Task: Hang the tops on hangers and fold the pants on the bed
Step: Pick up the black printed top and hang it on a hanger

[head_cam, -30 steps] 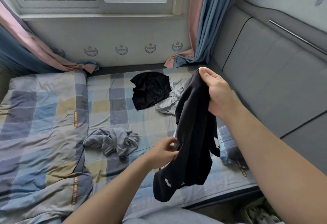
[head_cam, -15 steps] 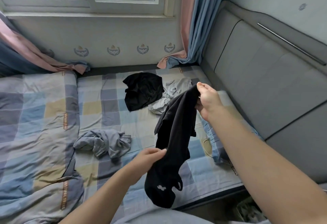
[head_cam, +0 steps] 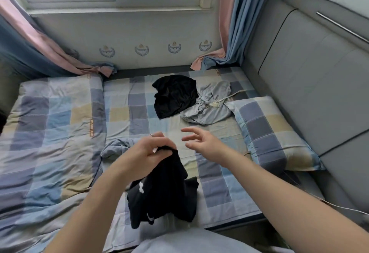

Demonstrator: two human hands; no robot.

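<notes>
Checked bedding is covering the bed (head_cam: pixel 127 117) under a window. Near its centre, the left hand (head_cam: pixel 147 151) is pinching the top of a black garment (head_cam: pixel 163 190), which is hanging bunched toward 6 o'clock. At its 3 o'clock, the right hand (head_cam: pixel 201 143) is hovering empty, fingers spread wide. Toward 12 o'clock, another black garment (head_cam: pixel 175 95) and a grey one (head_cam: pixel 209 107) are lying crumpled, touching each other.

No legible text anywhere. Orange lettering runs along the seam of the checked blue-grey quilt (head_cam: pixel 91 127) but it's too blurred to read. White marks on the black garment (head_cam: pixel 163 192) and blue crest emblems on the pale wall (head_cam: pixel 141 49) show no readable characters.
</notes>
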